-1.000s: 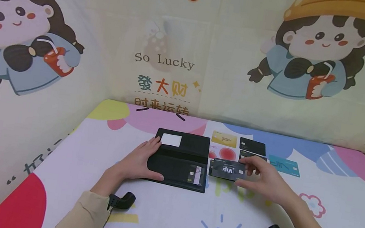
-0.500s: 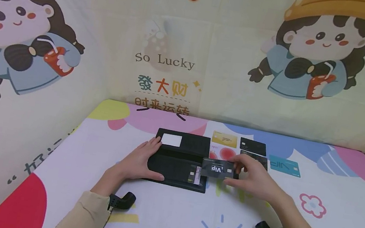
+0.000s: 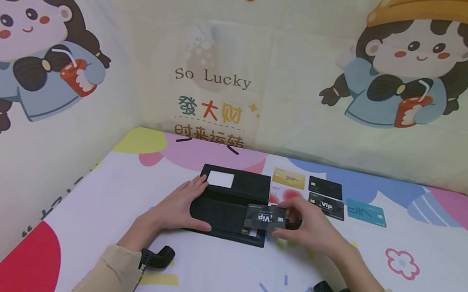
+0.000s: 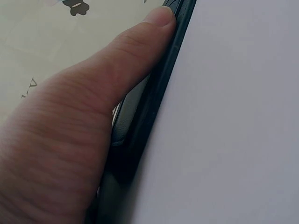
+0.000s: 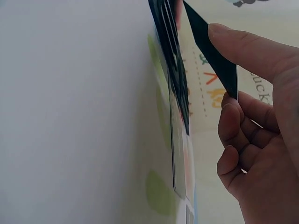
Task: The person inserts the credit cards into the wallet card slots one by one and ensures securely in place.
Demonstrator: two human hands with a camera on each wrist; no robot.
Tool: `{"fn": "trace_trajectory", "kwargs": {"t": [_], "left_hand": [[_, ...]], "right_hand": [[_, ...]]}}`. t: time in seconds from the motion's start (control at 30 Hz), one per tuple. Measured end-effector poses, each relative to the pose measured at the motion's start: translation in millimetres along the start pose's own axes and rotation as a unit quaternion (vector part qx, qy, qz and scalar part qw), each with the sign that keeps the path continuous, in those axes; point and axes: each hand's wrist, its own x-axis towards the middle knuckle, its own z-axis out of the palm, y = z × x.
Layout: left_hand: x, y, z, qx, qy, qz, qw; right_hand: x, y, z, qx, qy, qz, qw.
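Note:
A black bifold wallet (image 3: 219, 212) lies unfolded on the table, a white patch (image 3: 220, 179) on its upper half. My left hand (image 3: 175, 208) rests on the wallet's left end, thumb along the lower part; the left wrist view shows that thumb on the wallet's edge (image 4: 161, 79). Between thumb and fingers, my right hand (image 3: 317, 230) pinches a dark Vip card (image 3: 264, 218) by its right end. That card hovers over the wallet's lower right part, partly covering another card (image 3: 249, 231) tucked there. In the right wrist view, the pinched card (image 5: 212, 49) is tilted and apart from the wallet.
Beyond my right hand lie a gold card (image 3: 288, 178), a black card (image 3: 325, 187), a black Vip card (image 3: 326, 206), a teal card (image 3: 366, 213) and a white card with a red circle (image 3: 292, 195). Another dark card (image 3: 294, 224) shows partly beneath the right hand.
My right hand has carried the dark Vip card leftward, from beside the wallet to over its lower right part. A black Vip card behind is now uncovered. The left hand stays put.

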Motion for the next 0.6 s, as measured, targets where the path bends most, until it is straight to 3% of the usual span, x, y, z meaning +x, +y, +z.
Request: {"fn": "trace_trajectory", "kwargs": {"t": [0.17,0.6], "left_hand": [[-0.9,1.0,-0.4,0.0,-0.001,-0.001,1.0],[-3.4,4.0,-2.3,0.0,-0.003,-0.003,1.0]], "right_hand": [[1.5,-3.0,3.5,-0.001,-0.006,-0.016,1.0],[5.6,-10.8,10.0,-0.02,-0.026,-0.006,0.999]]}}
